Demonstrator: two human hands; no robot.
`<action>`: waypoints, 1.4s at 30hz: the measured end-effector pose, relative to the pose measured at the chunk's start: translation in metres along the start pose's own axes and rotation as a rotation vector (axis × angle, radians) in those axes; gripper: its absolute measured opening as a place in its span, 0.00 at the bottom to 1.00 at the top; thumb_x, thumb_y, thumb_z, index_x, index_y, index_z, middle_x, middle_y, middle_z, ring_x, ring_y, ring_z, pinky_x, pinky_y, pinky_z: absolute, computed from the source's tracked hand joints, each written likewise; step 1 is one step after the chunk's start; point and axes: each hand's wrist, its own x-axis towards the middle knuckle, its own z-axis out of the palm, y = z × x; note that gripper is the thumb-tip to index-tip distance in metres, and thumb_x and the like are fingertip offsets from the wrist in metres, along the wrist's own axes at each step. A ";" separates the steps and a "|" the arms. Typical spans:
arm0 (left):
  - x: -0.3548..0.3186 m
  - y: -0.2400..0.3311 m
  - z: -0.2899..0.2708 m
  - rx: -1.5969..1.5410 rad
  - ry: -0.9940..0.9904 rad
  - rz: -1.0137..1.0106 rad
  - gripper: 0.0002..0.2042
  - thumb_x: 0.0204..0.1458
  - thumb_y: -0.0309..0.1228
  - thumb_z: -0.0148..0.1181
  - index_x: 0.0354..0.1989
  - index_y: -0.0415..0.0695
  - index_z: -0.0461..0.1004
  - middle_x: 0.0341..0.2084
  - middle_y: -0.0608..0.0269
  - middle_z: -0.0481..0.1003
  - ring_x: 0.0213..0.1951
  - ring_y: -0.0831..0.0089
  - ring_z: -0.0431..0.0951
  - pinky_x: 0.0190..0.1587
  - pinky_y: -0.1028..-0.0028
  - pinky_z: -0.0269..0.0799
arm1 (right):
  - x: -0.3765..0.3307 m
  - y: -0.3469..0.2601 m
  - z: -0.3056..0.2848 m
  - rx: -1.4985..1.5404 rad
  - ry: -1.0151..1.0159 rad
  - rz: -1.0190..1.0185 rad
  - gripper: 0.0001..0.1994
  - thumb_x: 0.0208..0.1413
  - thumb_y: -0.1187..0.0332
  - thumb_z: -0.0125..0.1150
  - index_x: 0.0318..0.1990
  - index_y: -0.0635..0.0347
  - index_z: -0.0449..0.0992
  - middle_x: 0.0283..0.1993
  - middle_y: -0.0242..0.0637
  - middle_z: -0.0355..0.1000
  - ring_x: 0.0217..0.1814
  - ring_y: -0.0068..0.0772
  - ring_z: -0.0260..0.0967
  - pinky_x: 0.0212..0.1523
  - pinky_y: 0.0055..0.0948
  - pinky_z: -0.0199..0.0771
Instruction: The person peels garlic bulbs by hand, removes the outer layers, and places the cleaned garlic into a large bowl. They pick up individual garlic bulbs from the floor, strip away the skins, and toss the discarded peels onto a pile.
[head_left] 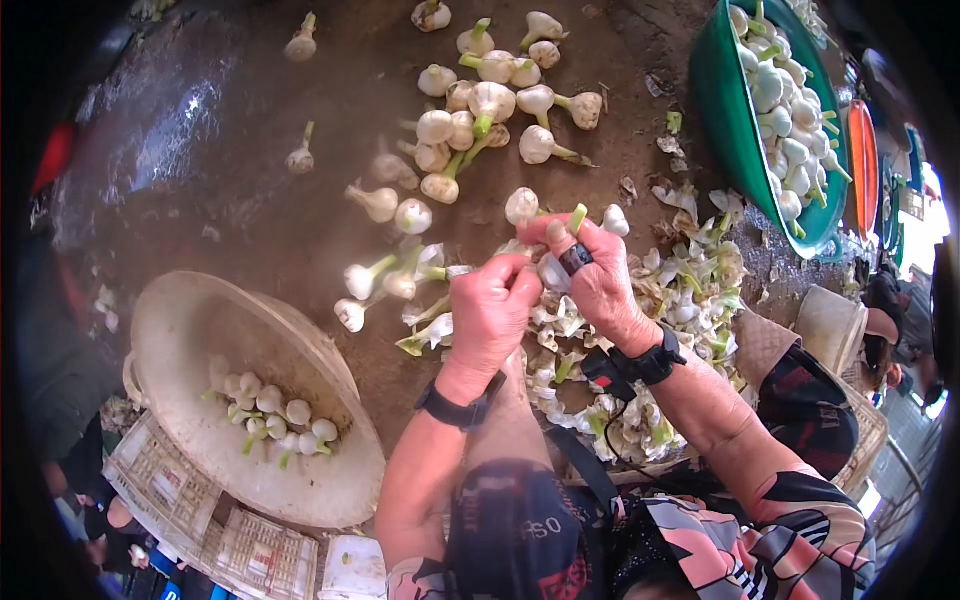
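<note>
A white garlic bulb [553, 272] sits between my two hands, its cut green stem [577, 218] poking up past the right fingers. My right hand [605, 285], with a dark band round its thumb, is closed on this bulb. My left hand [490, 308] is curled closed against the bulb's left side; what its fingertips pinch is hidden. Beneath and right of the hands lies a heap of peeled garlic skins [690, 300]. Loose garlic bulbs with stems [400, 285] lie just left of my left hand, and a larger group [490, 103] is spread beyond the hands.
A tilted whitish basin [330, 440] at the left holds several clean bulbs. At the far right stands a green tub [715, 120] full of garlic, beside an orange container [862, 170]. Plastic crates [265, 550] are at the lower left. The brown floor [270, 220] looks wet.
</note>
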 end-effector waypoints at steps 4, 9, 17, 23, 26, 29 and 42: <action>-0.001 0.014 -0.007 -0.510 -0.042 -0.212 0.11 0.55 0.30 0.60 0.40 0.34 0.77 0.28 0.60 0.79 0.30 0.74 0.81 0.34 0.78 0.78 | 0.002 -0.004 0.001 -0.086 0.073 0.056 0.16 0.65 0.59 0.49 0.47 0.62 0.76 0.41 0.35 0.76 0.40 0.20 0.69 0.43 0.24 0.70; -0.002 0.022 -0.005 -0.570 -0.062 -0.304 0.07 0.54 0.25 0.56 0.32 0.34 0.77 0.20 0.66 0.76 0.22 0.83 0.75 0.25 0.80 0.70 | 0.001 0.008 0.011 -0.137 0.095 -0.225 0.11 0.60 0.66 0.56 0.46 0.62 0.75 0.32 0.39 0.74 0.32 0.23 0.69 0.33 0.25 0.71; 0.002 0.006 0.009 -0.036 0.100 0.128 0.08 0.48 0.29 0.58 0.22 0.38 0.73 0.12 0.50 0.68 0.16 0.55 0.72 0.21 0.65 0.66 | 0.000 0.009 0.013 -0.211 0.161 -0.258 0.10 0.60 0.68 0.56 0.45 0.62 0.75 0.39 0.44 0.76 0.35 0.27 0.72 0.36 0.27 0.74; 0.010 0.020 0.005 -0.362 0.070 -0.172 0.06 0.52 0.25 0.56 0.29 0.35 0.77 0.17 0.62 0.76 0.21 0.80 0.76 0.24 0.78 0.75 | 0.013 0.002 -0.018 0.745 -0.050 0.194 0.18 0.64 0.61 0.46 0.47 0.69 0.72 0.46 0.48 0.74 0.48 0.44 0.74 0.52 0.41 0.73; 0.010 -0.008 0.000 -0.339 0.053 -0.340 0.08 0.49 0.27 0.58 0.22 0.35 0.75 0.16 0.61 0.75 0.17 0.81 0.74 0.19 0.81 0.71 | 0.024 0.009 -0.054 1.364 -0.202 0.075 0.20 0.66 0.58 0.40 0.48 0.69 0.68 0.53 0.55 0.69 0.59 0.54 0.65 0.62 0.50 0.64; 0.002 -0.011 -0.003 -0.124 -0.234 -0.460 0.09 0.48 0.28 0.59 0.22 0.35 0.75 0.16 0.62 0.75 0.16 0.82 0.73 0.17 0.81 0.68 | 0.038 0.041 -0.075 1.001 0.035 0.245 0.21 0.66 0.58 0.42 0.49 0.70 0.69 0.54 0.50 0.69 0.58 0.48 0.66 0.61 0.41 0.65; 0.011 -0.041 0.012 -0.448 -0.143 -0.349 0.16 0.54 0.22 0.48 0.51 0.36 0.72 0.28 0.58 0.78 0.25 0.76 0.78 0.26 0.80 0.73 | 0.060 0.043 -0.006 -1.099 -0.153 -0.437 0.23 0.31 0.73 0.63 0.43 0.60 0.74 0.43 0.45 0.71 0.50 0.49 0.66 0.51 0.44 0.67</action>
